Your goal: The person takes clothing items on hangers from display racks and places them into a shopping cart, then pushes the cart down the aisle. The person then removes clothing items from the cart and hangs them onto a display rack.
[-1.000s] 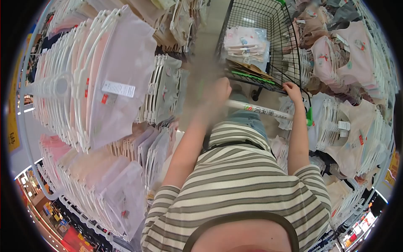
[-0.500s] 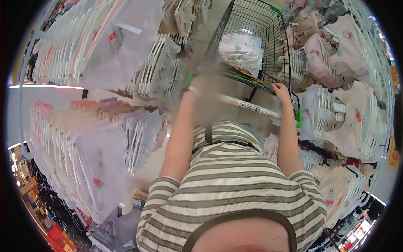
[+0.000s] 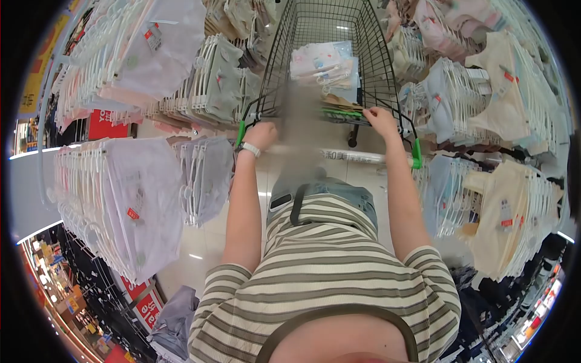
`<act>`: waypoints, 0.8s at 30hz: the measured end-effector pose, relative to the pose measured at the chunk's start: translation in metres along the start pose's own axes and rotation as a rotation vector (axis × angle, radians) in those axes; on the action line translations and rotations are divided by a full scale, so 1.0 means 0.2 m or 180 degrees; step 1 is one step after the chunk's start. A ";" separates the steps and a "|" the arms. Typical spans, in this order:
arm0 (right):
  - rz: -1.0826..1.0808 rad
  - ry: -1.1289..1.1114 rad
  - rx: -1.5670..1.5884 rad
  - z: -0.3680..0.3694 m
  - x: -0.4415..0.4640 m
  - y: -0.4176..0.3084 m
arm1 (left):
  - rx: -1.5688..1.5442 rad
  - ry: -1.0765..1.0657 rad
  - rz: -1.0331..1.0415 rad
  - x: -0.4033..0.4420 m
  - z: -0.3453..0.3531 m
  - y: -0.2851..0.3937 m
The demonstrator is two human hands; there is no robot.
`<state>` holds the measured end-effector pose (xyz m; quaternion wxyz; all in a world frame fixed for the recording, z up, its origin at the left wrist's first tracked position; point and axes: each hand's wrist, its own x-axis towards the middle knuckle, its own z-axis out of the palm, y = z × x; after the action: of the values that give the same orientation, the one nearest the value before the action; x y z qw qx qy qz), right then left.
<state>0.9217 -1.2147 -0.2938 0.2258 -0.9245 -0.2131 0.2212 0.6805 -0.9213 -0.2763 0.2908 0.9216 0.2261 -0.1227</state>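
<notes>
A black wire shopping cart point(image 3: 375, 54) with green corners stands in front of me. Its white handlebar point(image 3: 348, 156) crosses below my hands. My left hand point(image 3: 261, 135), with a white band on the wrist, is closed at the cart's rear left edge, just above the bar; what its fingers grip is too small to make out. My right hand point(image 3: 381, 123) has its fingers pressed together at the cart's rear rim, near the green strip. Inside the cart lie packaged light-coloured clothes point(image 3: 321, 63) and a brown flat item point(image 3: 336, 100). A blur covers the middle of the handlebar.
Racks of pale garments on white hangers point(image 3: 145, 199) line the left side. More hanging garments point(image 3: 502, 212) line the right. Red signs point(image 3: 109, 125) stand low at the left, and grey cloth point(image 3: 172, 327) hangs at the lower left. Light tiled floor point(image 3: 206, 245) shows between the racks.
The cart now appears further left and straighter ahead. My left hand has come out of the blur and moved left of the cart's middle. The racks have shifted in view.
</notes>
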 end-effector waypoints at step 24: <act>0.0281 -0.0262 0.0422 0.44 -1.05 0.05 | -0.1636 -0.0398 0.1139 -0.99 0.26 -0.24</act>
<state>0.7093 -1.2975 -0.3035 0.2676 -0.9061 -0.1662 0.2824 0.4793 -0.9851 -0.2699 0.5444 0.8337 0.0657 -0.0649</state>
